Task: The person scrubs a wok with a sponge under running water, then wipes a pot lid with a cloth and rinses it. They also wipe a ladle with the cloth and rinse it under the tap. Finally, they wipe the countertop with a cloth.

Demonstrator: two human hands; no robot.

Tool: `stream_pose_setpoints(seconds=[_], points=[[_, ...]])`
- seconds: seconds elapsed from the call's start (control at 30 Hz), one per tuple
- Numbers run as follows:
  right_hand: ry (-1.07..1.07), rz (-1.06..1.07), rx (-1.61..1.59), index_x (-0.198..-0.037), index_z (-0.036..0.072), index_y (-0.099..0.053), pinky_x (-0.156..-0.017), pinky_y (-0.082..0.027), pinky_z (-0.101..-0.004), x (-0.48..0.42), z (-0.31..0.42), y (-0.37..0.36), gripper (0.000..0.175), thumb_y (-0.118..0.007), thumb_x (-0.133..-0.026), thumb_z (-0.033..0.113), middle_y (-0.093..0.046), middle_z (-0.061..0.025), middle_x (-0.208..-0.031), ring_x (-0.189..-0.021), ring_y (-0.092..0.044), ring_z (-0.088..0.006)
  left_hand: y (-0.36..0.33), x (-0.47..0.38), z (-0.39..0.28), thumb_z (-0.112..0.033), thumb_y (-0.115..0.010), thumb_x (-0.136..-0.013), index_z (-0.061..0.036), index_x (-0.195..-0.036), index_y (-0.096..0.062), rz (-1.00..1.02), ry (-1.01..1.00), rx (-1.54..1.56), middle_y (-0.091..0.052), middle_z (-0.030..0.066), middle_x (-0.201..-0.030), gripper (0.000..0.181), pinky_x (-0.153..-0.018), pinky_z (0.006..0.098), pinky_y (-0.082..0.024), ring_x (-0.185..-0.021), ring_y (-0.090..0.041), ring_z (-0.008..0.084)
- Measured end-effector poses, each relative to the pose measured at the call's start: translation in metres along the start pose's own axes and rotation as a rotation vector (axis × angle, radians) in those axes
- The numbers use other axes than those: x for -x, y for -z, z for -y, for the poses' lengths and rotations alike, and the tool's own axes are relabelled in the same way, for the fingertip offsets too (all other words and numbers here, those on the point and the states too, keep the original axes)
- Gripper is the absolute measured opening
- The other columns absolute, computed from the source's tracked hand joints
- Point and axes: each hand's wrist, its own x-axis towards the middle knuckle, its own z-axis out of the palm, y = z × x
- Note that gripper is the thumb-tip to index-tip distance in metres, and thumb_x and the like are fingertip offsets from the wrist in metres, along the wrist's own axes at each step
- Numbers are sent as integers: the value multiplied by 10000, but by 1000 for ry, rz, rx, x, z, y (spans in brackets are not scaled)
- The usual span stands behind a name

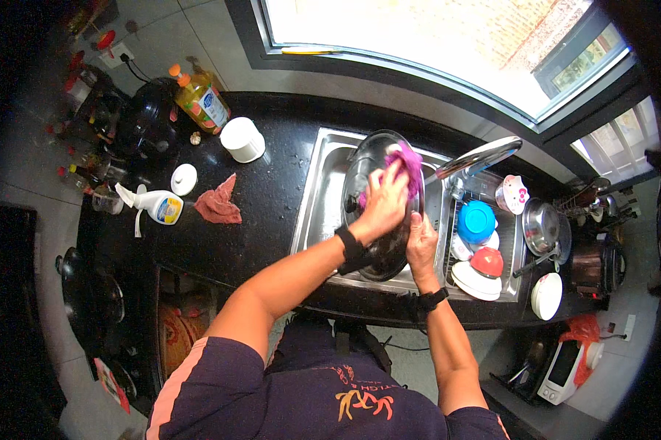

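A large dark glass pot lid (388, 256) is held tilted over the stainless steel sink (324, 181). My left hand (386, 201) presses a purple cloth (412, 168) against the lid's face, fingers bunched around the cloth. The lid's knob (352, 203) shows at its left side. My right hand (422, 245) grips the lid's lower right rim, thumb on the near side. Just to the right of the lid, the chrome faucet (476, 157) reaches over the sink.
On the right basin's rack sit a blue bowl (476, 221), a red bowl (486, 262) and white plates (476, 280). Left on the counter are a spray bottle (163, 208), a reddish cloth (219, 204), a white canister (242, 140) and a yellow soap bottle (203, 104). A steel pot (540, 226) stands right.
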Motion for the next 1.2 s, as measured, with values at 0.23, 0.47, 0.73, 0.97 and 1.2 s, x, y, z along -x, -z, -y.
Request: stream_pose_setpoints(seconds=[0.23, 0.47, 0.73, 0.97, 1.2], points=[[204, 8, 139, -1194, 18, -588, -533, -450, -373, 12, 3, -23, 303, -534, -976, 221, -589, -179, -671, -560, -596, -289, 26, -43, 30, -253, -461, -889, -68, -1092, -555, 162, 639, 369, -492, 207, -1179, 290, -971, 484, -306, -1106, -416, 398], [29, 164, 184, -1172, 22, -572, -559, -482, -437, 5, -8, -24, 272, -558, -932, 149, -624, -234, -741, -652, -639, -381, 64, -5, -1, -100, -618, -809, 1, -1107, -577, 239, 293, 319, -556, 156, -1053, 317, -853, 331, -482, -930, -571, 234], [129, 233, 231, -1191, 58, -582, -604, -510, -426, 21, 1, -58, 379, -664, -861, 225, -666, -210, -849, -692, -660, -359, 124, -26, -7, -65, -631, -881, 3, -1191, -541, 141, 429, 1113, -593, 72, -1127, 330, -866, 275, -489, -978, -586, 132], [-162, 336, 148, -1506, 163, -54, -770, -494, -495, 31, 20, -75, 998, -703, -749, 163, -627, -240, -1091, -883, -627, -444, 124, 25, 20, -36, -634, -848, 2, -1177, -589, 155, 606, 646, -615, 90, -1128, 335, -852, 278, -500, -980, -600, 162], [155, 366, 16, -1447, 155, -291, -903, -468, -422, 38, 26, -86, 831, -703, -728, 82, -521, -185, -1257, -1108, -545, -387, 126, 85, 34, -270, -585, -936, -37, -1216, -523, -195, 1050, 951, -565, 84, -1150, 369, -868, 346, -485, -1020, -567, 200]])
